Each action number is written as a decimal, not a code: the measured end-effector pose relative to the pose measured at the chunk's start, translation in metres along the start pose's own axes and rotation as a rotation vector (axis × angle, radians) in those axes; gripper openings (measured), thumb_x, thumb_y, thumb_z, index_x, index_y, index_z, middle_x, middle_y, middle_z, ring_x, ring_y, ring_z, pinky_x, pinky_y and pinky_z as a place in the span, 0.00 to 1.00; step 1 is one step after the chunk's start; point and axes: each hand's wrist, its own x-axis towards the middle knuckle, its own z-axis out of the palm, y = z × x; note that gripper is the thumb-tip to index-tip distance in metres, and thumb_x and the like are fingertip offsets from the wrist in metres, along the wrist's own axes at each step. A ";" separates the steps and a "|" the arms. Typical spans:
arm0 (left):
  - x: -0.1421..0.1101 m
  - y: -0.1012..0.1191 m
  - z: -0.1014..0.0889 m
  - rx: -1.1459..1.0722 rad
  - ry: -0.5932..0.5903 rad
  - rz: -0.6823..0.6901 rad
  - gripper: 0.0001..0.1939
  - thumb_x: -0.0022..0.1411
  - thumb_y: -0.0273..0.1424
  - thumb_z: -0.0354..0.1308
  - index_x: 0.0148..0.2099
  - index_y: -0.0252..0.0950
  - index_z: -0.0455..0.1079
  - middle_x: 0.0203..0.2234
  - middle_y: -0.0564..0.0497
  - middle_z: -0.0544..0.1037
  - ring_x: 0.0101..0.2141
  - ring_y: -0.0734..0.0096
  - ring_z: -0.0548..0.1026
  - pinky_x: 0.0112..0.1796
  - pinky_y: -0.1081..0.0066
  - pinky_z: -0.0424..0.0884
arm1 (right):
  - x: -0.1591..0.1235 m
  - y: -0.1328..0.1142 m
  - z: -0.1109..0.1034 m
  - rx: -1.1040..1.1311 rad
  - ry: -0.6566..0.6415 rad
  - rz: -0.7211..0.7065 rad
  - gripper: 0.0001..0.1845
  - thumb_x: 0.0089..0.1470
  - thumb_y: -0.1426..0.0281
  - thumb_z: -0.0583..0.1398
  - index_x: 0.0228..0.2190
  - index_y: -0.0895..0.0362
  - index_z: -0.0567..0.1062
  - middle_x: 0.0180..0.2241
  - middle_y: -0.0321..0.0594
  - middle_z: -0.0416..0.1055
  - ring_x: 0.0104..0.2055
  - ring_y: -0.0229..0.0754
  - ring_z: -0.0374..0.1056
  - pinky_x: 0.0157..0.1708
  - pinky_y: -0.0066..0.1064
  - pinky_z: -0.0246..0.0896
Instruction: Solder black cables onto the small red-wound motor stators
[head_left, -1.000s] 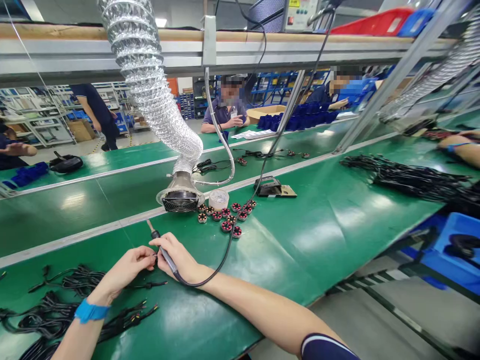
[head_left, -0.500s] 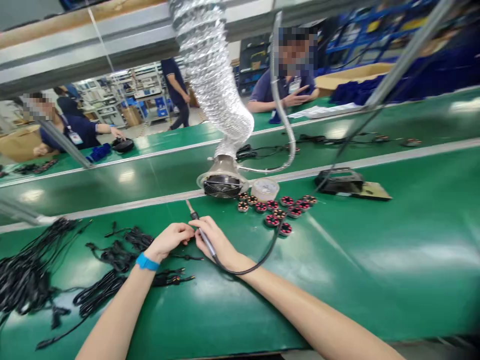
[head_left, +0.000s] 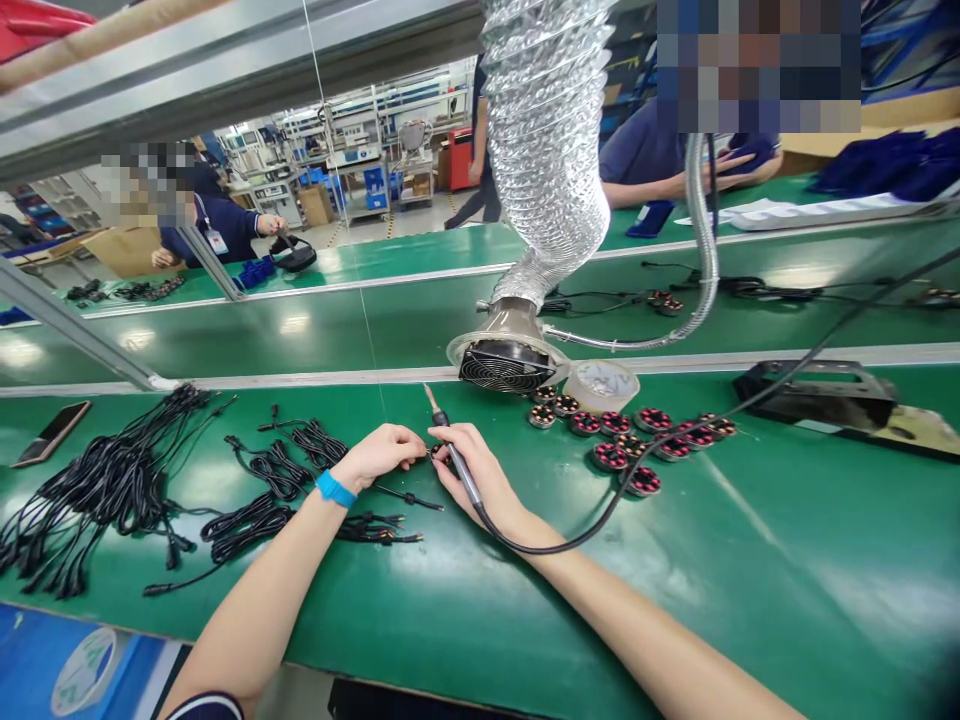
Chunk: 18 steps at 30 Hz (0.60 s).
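My head cam view is swinging to the left, so the phone (head_left: 52, 433) and the whole cable heap (head_left: 105, 490) are now showing at left of frame. At ctr, the pose of both hands is staying about the same, which I am reading as work still going on w/ the same part. The R hand (head_left: 484, 475) is holding the soldering iron (head_left: 460, 467), tip pointing up, away from the part. The L hand (head_left: 386, 452) is keeping its fingers narrow; what they are pinching, I can't tell. The small dark part (head_left: 441, 455) is sitting betw. both hands' fingertips, partly hidden. The round coils (head_left: 585, 423) are lying right of ctr, near the fan (head_left: 506, 366).
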 end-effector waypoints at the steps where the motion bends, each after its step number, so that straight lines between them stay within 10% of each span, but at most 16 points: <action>1: 0.000 0.000 0.000 -0.001 0.002 -0.006 0.09 0.50 0.33 0.59 0.30 0.31 0.73 0.28 0.49 0.76 0.26 0.75 0.67 0.31 0.72 0.65 | 0.001 0.000 0.001 0.003 0.011 0.005 0.23 0.57 0.79 0.54 0.52 0.50 0.66 0.43 0.41 0.62 0.35 0.35 0.70 0.43 0.32 0.70; 18: -0.001 0.002 -0.002 0.012 -0.018 -0.031 0.11 0.49 0.35 0.60 0.30 0.31 0.73 0.26 0.50 0.75 0.25 0.76 0.67 0.29 0.73 0.64 | -0.001 -0.004 0.005 -0.001 0.174 0.173 0.23 0.49 0.79 0.60 0.47 0.52 0.70 0.40 0.39 0.66 0.38 0.40 0.72 0.43 0.35 0.70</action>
